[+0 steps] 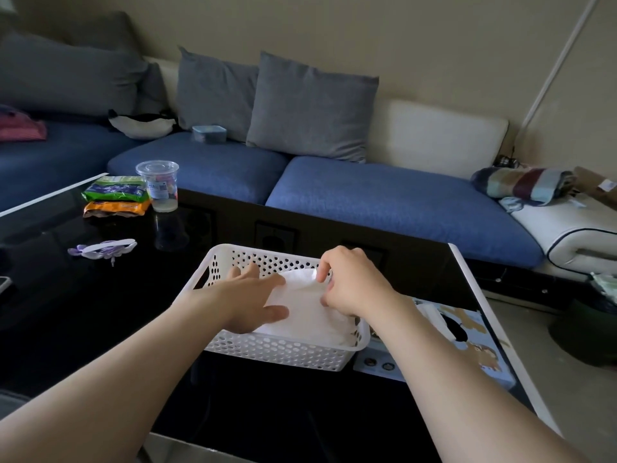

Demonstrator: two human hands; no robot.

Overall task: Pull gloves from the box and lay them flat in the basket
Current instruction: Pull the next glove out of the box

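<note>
Sofa: blue woven seat cushions, square grey pillows propped against a cream back.
Table: glossy black top with a white edge, mirror-smooth.
Basket: white plastic, rectangular with rounded corners, walls dotted with round holes and a handle slot at the left end. It stands on the table near its right side and holds the gloves.
Box: flat printed carton just right of the basket, partly hidden behind the right forearm.
Gloves: thin, white and slightly crinkled, lying spread in the basket.
Left hand: fingers straight and splayed, pressing flat on the gloves' left part.
Right hand: fingers curled, pinching the gloves' far edge.
Cup: clear lidded plastic, a little pale liquid at the bottom.
Packets: shiny green one stacked on an orange one, touching the cup.
</note>
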